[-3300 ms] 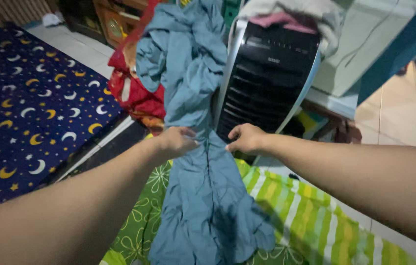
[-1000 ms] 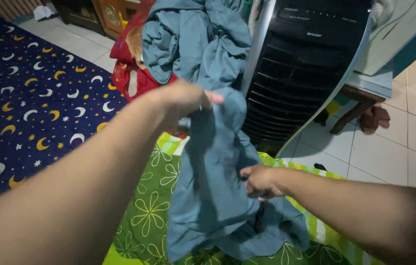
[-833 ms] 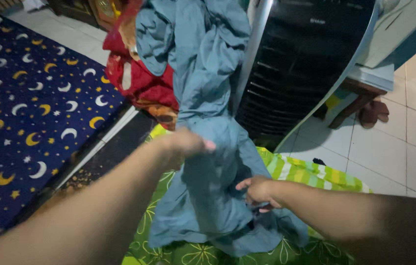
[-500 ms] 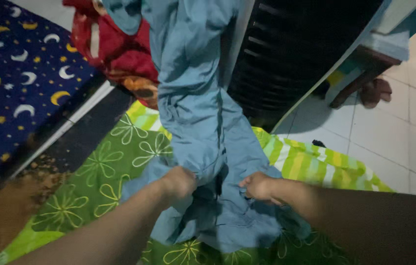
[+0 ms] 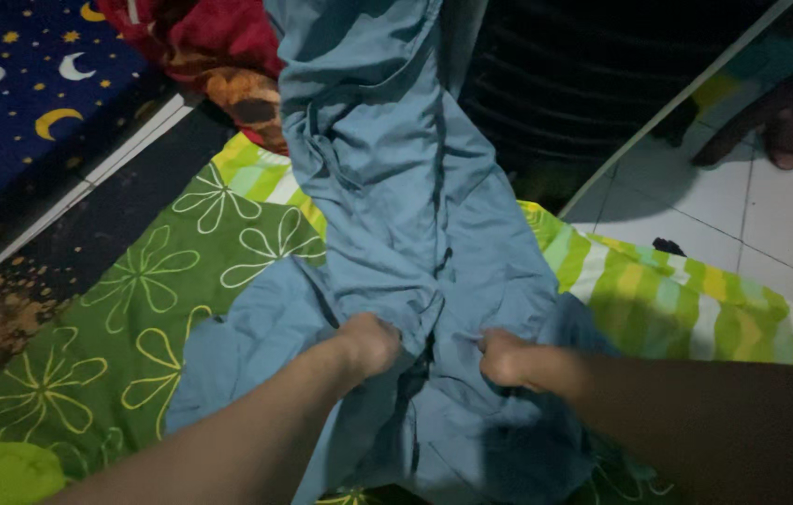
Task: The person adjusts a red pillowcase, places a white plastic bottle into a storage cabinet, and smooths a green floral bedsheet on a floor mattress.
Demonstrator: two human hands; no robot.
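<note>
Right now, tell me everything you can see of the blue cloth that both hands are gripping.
The blue cloth is a plain, dusty-blue woven fabric, soft and heavily creased, with a seam running down its middle. It hangs from above the frame, in front of a black slatted appliance, and its lower part spreads crumpled over a green flowered sheet. The left hand and the right hand each clench a bunch of it, side by side.

One head-worn camera looks steeply down and forward, close over the left hand and right hand; blue cloth fills the centre; green mat lies beneath; no second view.
</note>
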